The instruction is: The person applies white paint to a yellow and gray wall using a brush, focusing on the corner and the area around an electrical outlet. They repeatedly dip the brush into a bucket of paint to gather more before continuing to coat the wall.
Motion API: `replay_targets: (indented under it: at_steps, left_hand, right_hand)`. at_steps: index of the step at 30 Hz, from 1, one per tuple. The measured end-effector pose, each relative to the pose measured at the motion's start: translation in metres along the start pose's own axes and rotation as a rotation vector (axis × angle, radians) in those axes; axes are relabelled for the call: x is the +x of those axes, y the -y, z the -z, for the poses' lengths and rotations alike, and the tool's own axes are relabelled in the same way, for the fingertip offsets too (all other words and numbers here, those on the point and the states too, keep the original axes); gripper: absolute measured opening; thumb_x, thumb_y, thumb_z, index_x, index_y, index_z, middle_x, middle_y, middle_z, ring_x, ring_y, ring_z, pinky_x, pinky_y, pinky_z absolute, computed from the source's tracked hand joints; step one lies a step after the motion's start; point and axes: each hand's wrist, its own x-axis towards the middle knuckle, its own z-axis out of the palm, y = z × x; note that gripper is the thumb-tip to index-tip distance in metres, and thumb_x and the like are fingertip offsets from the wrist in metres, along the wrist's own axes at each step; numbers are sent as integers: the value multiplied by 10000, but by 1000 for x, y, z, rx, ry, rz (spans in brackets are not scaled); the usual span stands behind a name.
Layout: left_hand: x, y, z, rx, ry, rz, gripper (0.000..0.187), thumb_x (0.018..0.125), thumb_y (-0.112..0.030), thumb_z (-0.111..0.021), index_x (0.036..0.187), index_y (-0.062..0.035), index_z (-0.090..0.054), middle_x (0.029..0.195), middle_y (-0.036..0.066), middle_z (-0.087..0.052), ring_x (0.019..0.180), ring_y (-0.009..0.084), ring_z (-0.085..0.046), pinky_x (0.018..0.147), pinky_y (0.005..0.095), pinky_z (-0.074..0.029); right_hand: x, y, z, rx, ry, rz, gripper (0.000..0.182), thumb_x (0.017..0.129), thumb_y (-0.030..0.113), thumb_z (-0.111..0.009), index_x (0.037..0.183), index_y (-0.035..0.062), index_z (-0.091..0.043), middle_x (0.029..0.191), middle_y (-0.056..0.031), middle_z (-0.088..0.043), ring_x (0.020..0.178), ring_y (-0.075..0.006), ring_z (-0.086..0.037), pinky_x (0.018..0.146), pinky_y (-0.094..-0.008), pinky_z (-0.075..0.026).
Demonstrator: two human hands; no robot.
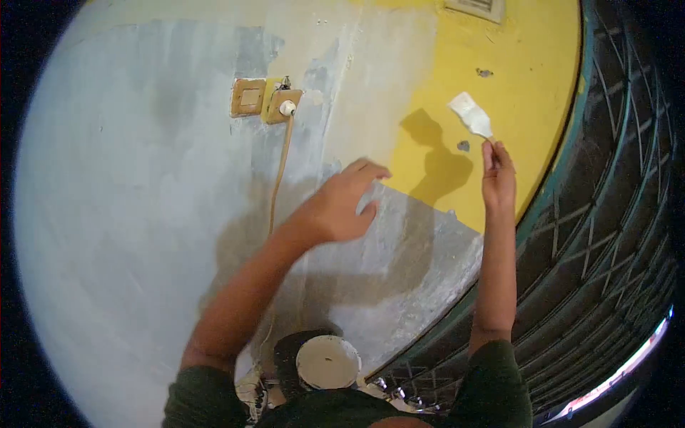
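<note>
Yellow paint still shows on the wall just beyond the right hand, which pinches the handle of a paintbrush between thumb and fingers, bristles up and white with paint, tilted toward that unpainted patch. The left hand is spread, fingers loosely apart, close to or resting on the grey-white painted area, probably for balance; contact is hard to tell. Above and left of it sit a switch and a socket, with a cord hanging down past the wrist. Below both arms stands a paint can, kept near for dipping.
</note>
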Motion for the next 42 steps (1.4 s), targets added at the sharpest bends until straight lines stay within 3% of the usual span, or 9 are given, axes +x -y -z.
replay_targets:
  at_steps: [1, 4, 10, 18, 23, 25, 28, 33, 42]
  left_hand:
    - [17, 13, 7, 144, 13, -207, 362, 780, -12, -557, 1138, -40, -513, 1098, 164, -519, 1008, 290, -563, 828, 393, -485]
    - [79, 45, 25, 321, 142, -350, 329, 775, -29, -526, 1103, -45, -514, 1099, 172, -517, 1056, 350, -516, 922, 435, -427]
    - [167, 94, 47, 648, 343, -451, 283, 736, 5, -475, 985, -62, -590, 1011, 88, -579, 978, 295, -570, 824, 432, -462]
    - [213, 167, 75, 749, 399, -690, 226, 701, -27, -537, 922, -71, -549, 962, 89, -552, 910, 271, -543, 807, 404, -422]
    - [219, 178, 79, 614, 234, -676, 139, 733, -52, -540, 869, -73, -556, 939, 84, -564, 886, 281, -539, 818, 396, -407]
    - [224, 163, 70, 596, 205, -634, 99, 765, -83, -545, 863, -77, -560, 937, 74, -569, 895, 279, -542, 819, 391, -405]
    - [218, 136, 45, 490, 163, -549, 100, 780, -112, -556, 875, -82, -561, 948, 70, -571, 910, 275, -547, 817, 390, -401]
    - [187, 91, 19, 220, 50, -492, 112, 776, -96, -567, 880, -54, -581, 976, 98, -580, 962, 303, -561, 838, 397, -437]
    - [131, 59, -2, -73, 11, -329, 143, 734, -34, -601, 877, -23, -602, 971, 139, -589, 923, 344, -583, 810, 397, -481]
  right_hand:
    - [7, 4, -10, -4, 16, -5, 135, 921, 64, -559, 967, -62, -571, 999, -133, -603, 939, -215, -613, 929, -319, -529]
    - [19, 28, -38, 34, -15, 134, 167, 941, 91, -536, 998, -65, -549, 1025, -148, -601, 951, -231, -613, 949, -340, -519]
    - [66, 55, -74, -238, 63, 315, 253, 949, 159, -539, 1066, -61, -494, 1015, -179, -606, 942, -280, -633, 907, -389, -545]
    - [108, 87, -97, -441, 70, 478, 272, 835, 11, -657, 1046, -108, -533, 989, -181, -623, 895, -278, -659, 861, -360, -576]
    - [113, 78, -143, -744, 344, 622, 250, 823, 36, -684, 1030, -79, -602, 946, -129, -653, 852, -235, -668, 820, -293, -562]
    - [123, 76, -165, -1431, 598, 980, 201, 830, 70, -682, 1000, -31, -654, 876, -102, -691, 808, -202, -675, 742, -278, -539]
    - [127, 63, -205, -1776, 761, 1058, 230, 877, 138, -648, 1080, 30, -660, 922, -87, -701, 773, -134, -628, 740, -240, -486]
    - [168, 27, -235, -2035, 1005, 1174, 76, 774, 43, -574, 749, -23, -545, 667, -207, -551, 638, -384, -526, 588, -417, -430]
    - [145, -18, -206, -2100, 1203, 1109, 85, 771, 94, -635, 838, 42, -639, 745, -161, -629, 713, -367, -594, 645, -416, -485]
